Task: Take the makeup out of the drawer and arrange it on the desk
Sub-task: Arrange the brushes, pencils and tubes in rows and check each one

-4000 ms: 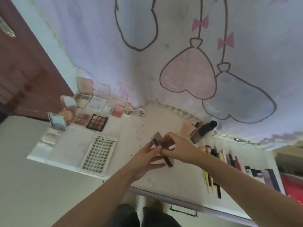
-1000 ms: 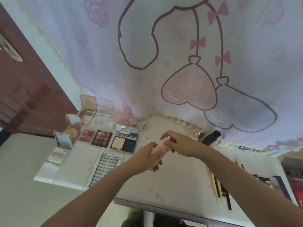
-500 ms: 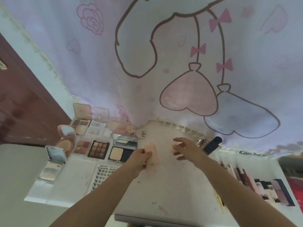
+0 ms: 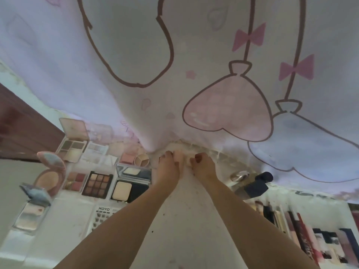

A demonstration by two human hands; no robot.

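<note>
Two hands reach to the far edge of the desk (image 4: 190,220), right under the hem of the cartoon-print curtain (image 4: 136,55). Left hand (image 4: 168,167) has fingers curled round a pale pink piece (image 4: 179,157); right hand (image 4: 204,166) curls on a smaller pale bit (image 4: 188,162) just beside it. Both items mostly covered by fingers, so can't tell what they are exactly.

Left of the hands: open eyeshadow palette (image 4: 98,184), powder compact (image 4: 128,184) w/ mirror lid up, round compact (image 4: 50,171), lash tray (image 4: 103,216) partly hidden under left forearm. Right: dark-capped bottle (image 4: 254,186) lying tilted; row of lipsticks/pencils (image 4: 303,235) blurred, cut off at frame edge.
</note>
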